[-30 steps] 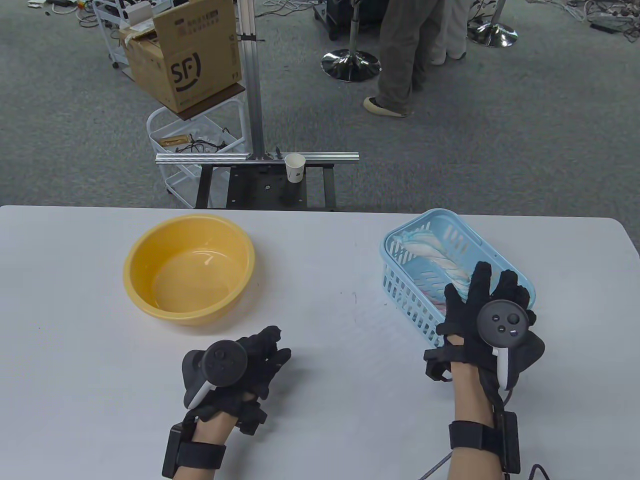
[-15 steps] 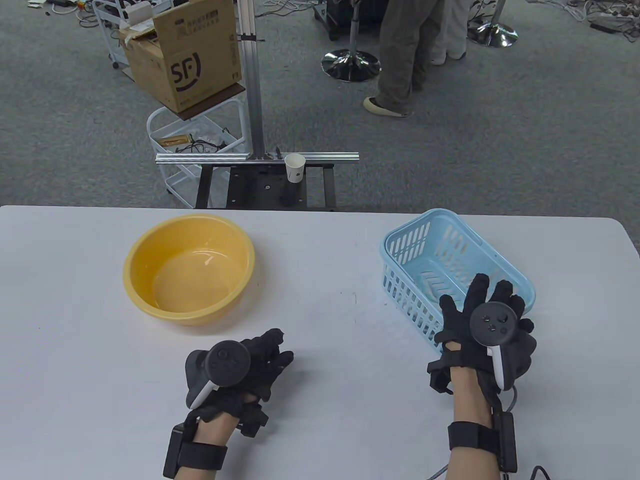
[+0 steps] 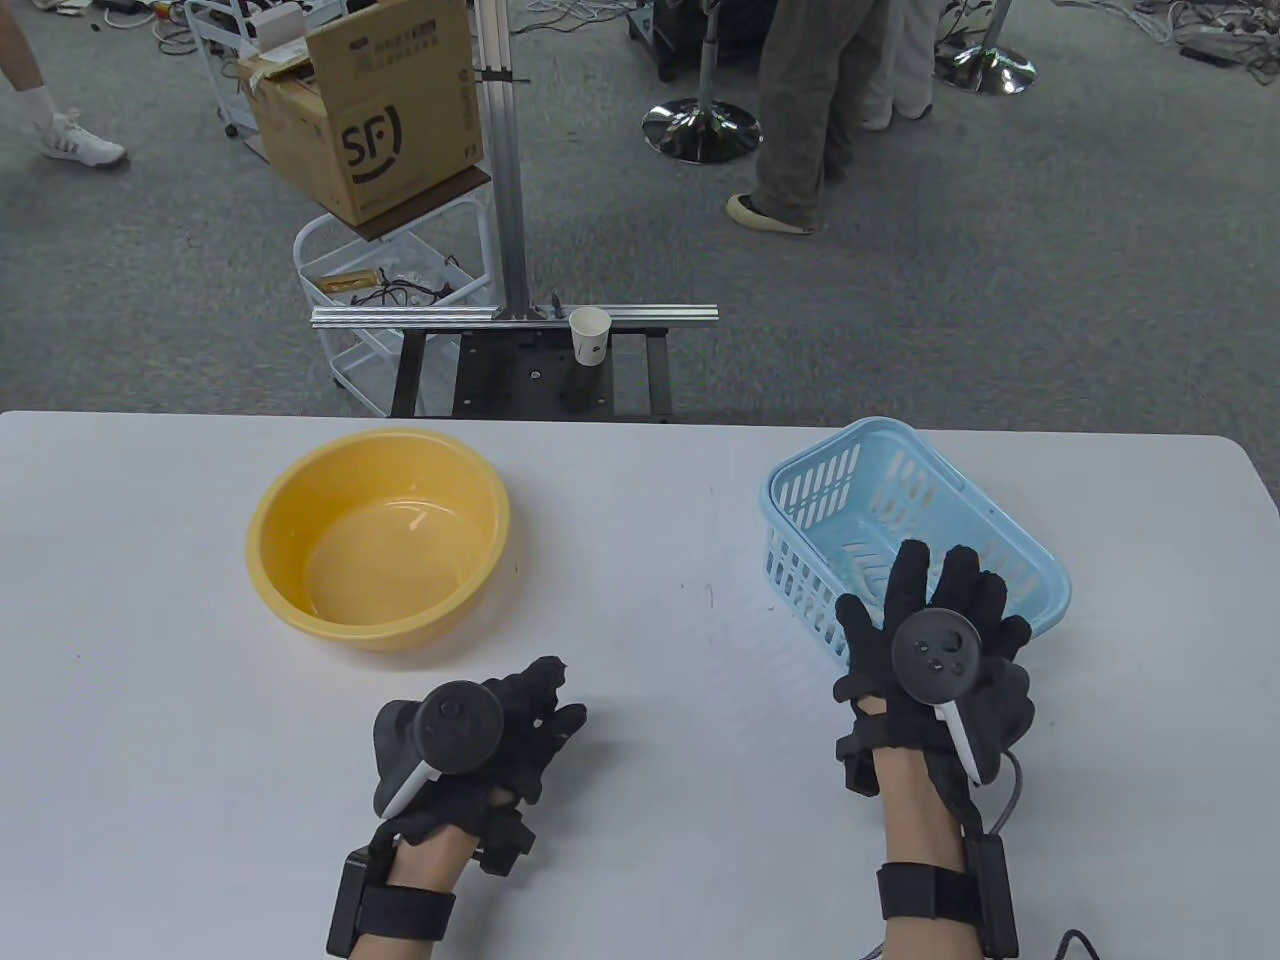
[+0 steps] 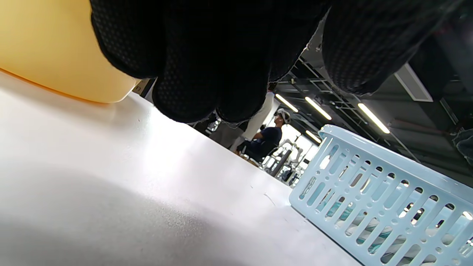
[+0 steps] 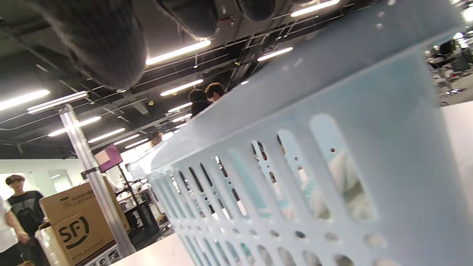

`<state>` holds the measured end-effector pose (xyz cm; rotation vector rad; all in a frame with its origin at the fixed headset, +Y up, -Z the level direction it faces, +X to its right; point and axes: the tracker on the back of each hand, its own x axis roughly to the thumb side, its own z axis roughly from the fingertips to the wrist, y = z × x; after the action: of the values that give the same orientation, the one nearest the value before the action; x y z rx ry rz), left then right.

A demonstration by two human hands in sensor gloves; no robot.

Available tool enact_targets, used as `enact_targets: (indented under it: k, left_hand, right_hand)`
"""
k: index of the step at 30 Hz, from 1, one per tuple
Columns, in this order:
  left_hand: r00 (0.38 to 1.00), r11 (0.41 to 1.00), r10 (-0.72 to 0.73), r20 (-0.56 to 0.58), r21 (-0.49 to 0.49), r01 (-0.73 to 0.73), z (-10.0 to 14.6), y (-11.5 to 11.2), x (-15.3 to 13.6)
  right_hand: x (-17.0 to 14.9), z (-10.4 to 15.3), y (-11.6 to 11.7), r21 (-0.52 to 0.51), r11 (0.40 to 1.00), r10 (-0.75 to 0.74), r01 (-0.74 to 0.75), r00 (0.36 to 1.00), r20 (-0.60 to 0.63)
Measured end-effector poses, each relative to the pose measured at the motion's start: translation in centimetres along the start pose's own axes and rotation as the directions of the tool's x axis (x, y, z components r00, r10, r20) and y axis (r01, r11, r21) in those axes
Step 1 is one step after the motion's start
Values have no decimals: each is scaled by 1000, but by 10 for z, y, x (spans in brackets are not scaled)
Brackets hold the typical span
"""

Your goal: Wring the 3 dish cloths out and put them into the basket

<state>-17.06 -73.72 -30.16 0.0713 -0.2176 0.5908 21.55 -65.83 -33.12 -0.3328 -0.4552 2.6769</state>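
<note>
Two hands low on my table view: left hand (image 3: pixel 500 720) sits on the table (image 3: pixel 650 800) below the yellow bowl (image 3: pixel 378 538), fingers loosely curled w/ nothing in them, while right hand (image 3: pixel 930 640) hovers over the near end of the blue basket (image 3: pixel 860 470), fingers spread straight, also holding nothing. Cloths (image 5: pixel 343 177) I only catch as pale fabric thru the basket slots on the wrist views (can't count them), so they're in the basket, right side of table.
</note>
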Motion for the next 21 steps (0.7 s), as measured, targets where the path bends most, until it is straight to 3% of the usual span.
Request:
enact_targets:
  k: [4, 8, 14, 21]
  left_hand:
    - [995, 995, -99, -2, 24, 99, 1, 2, 2]
    - [994, 993, -110, -21, 37, 111, 1, 4, 0]
    - [987, 987, -152, -48, 40, 154, 2, 7, -2]
    - [980, 983, -181, -80, 5, 182, 3, 8, -4]
  right_hand:
    - [22, 8, 3, -19, 1000, 6, -4, 993, 114]
    - [43, 22, 13, -27, 1000, 9, -3, 972, 236]
    - [65, 47, 46, 26, 1000, -10, 0, 928, 371]
    - [66, 65, 85, 93, 996, -31, -12, 893, 450]
